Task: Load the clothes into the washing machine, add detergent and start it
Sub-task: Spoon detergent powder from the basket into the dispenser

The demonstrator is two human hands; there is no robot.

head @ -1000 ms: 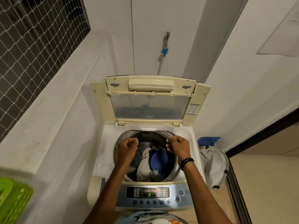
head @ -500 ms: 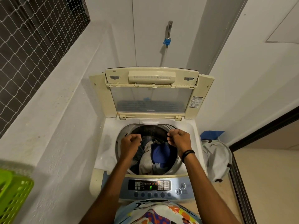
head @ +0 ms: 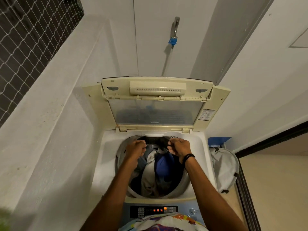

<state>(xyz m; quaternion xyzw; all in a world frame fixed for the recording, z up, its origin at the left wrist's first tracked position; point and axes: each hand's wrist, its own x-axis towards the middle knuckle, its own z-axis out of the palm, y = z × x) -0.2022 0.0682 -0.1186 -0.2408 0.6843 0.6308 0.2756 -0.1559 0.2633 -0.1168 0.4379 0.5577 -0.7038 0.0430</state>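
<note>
Changed since half a second ago: the readout on the control panel, then a green "F", now shows three orange marks beside one orange lit square. Both fists stay at the far rim as before.

Clothes: a blue piece, a pale grey piece and darker cloth, heaped inside the drum of the top-loading washing machine.

Left hand: clenched, over the drum mouth at 11 o'clock.

Right hand: clenched, over the drum mouth at 1 o'clock, with a black wristband on the wrist. Whether either fist pinches cloth cannot be told. The heap lies below and at 6 o'clock of both hands, and the blue piece sits nearer the right hand.

Control panel: at 6 o'clock of the drum; its small button captions are unreadable.

Lid: at 12 o'clock, cream with a clear pane, folded upright. A printed sticker sits on its right frame, and the print is too small to read.

Tap: on the wall beyond the lid at 12 o'clock, with a blue fitting below it.

Grey laundry bag: on the floor at 3 o'clock, just beside the machine.

Netted window: at 10 o'clock, well apart.
</note>
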